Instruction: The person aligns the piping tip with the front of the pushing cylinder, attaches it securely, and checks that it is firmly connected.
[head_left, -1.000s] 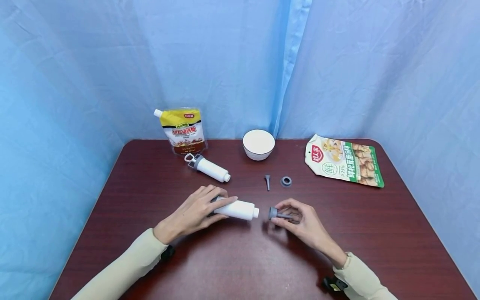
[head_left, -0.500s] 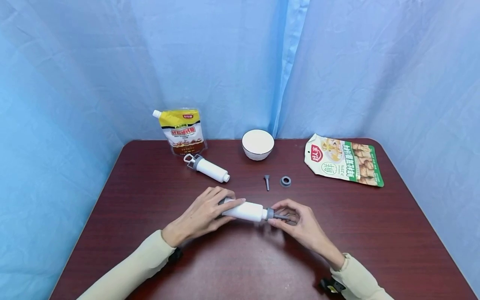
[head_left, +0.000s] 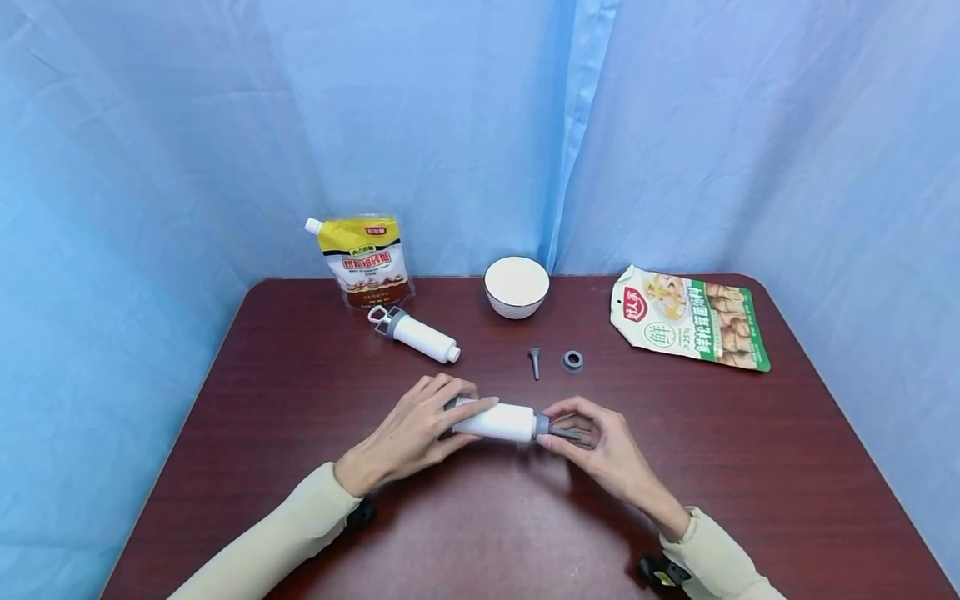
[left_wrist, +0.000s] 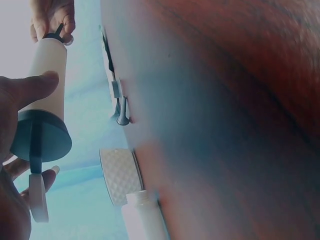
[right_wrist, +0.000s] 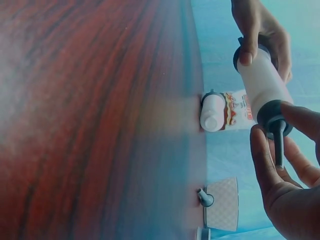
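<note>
A white syringe (head_left: 502, 422) is held level above a dark red table (head_left: 480, 517), near its middle. Its rear end is gripped by the left hand (head_left: 416, 429), with the fingers and thumb wrapped round it. At its front, the collar of a grey nozzle (head_left: 542, 424) is pinched between the thumb and fingertips of the right hand (head_left: 600, 450). The nozzle appears to be set over the syringe's tip, so the fitting seems well under way; whether it is fully tightened cannot be told. Work seems to be left elsewhere: a second syringe (head_left: 423, 337) lies with its tip bare, and a smaller nozzle (head_left: 535, 363) and a grey ring (head_left: 572, 360) are placed loose beyond the hands. Behind them a white bowl (head_left: 516, 287) is set between a spouted pouch (head_left: 367, 262) and a green-and-white packet (head_left: 690, 319). From the head, the plunger handle (left_wrist: 38, 197) of the held syringe is hidden by the left hand; it is shown in the left wrist view, where the second syringe is cut off below. In the right wrist view, the right hand is cropped at the edge. Any contents of the held syringe cannot be made out.
</note>
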